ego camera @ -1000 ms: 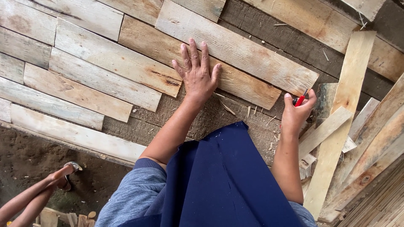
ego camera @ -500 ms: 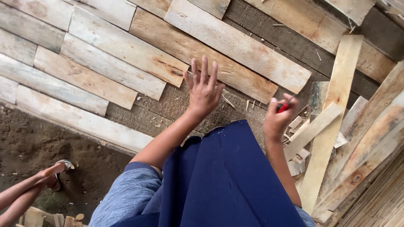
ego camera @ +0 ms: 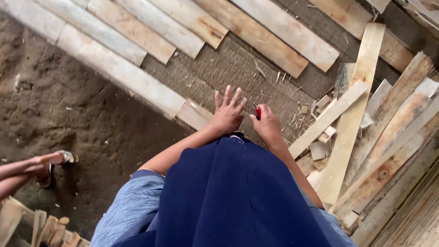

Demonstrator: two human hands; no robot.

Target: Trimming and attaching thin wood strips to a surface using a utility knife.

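I look down on a floor of dirt (ego camera: 68, 114) and matting, with long pale planks (ego camera: 119, 68) laid slantwise across the upper part and a looser heap of boards (ego camera: 366, 137) and offcuts on the right.

Lower centre is my own dark blue apron (ego camera: 238, 196) over a grey-blue shirt. Both forearms reach forward from it, elbows bent, hands close together above the matting.

My left hand (ego camera: 227, 114) is fully open, fingers spread and pointing away from me, palm down. It holds nothing; whether it touches the floor I cannot tell.

My right hand (ego camera: 267, 126) is curled closed around a small red object (ego camera: 258, 112), only its tip showing above the thumb and forefinger, just beside the left hand's fingers.

At the left edge, another person's sandalled foot (ego camera: 50, 162) rests on the dirt.
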